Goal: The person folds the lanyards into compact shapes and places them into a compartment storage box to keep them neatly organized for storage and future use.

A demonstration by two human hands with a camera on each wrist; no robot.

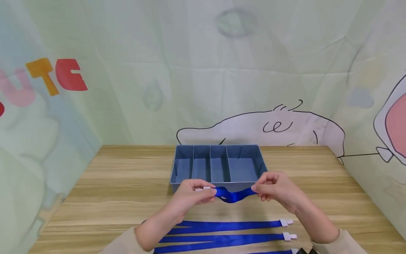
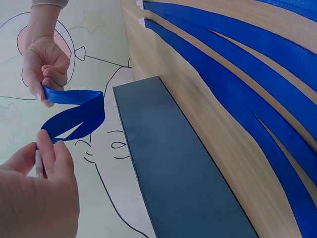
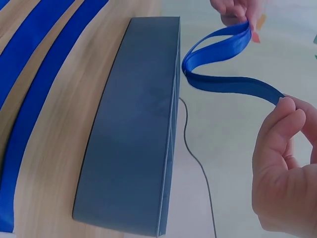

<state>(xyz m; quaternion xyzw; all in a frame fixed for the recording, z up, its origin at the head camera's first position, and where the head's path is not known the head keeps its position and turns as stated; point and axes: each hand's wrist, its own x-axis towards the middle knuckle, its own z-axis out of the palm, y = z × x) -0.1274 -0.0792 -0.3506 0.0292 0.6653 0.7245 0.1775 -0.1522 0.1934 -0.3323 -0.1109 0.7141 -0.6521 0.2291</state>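
A blue lanyard is held between both hands, in front of the grey-blue divided box. My left hand pinches it near its white clip, between thumb and fingers. On the other side, my right hand pinches the far part of the strap with thumb and index finger, the other fingers curled. Between them the strap sags in a folded loop, seen from the side in the left wrist view and as a bent band in the right wrist view.
Several more blue lanyards lie flat across the wooden table nearest the person, their white clips to the right. The box has three narrow compartments and one wider one at the right. A printed cloth hangs behind.
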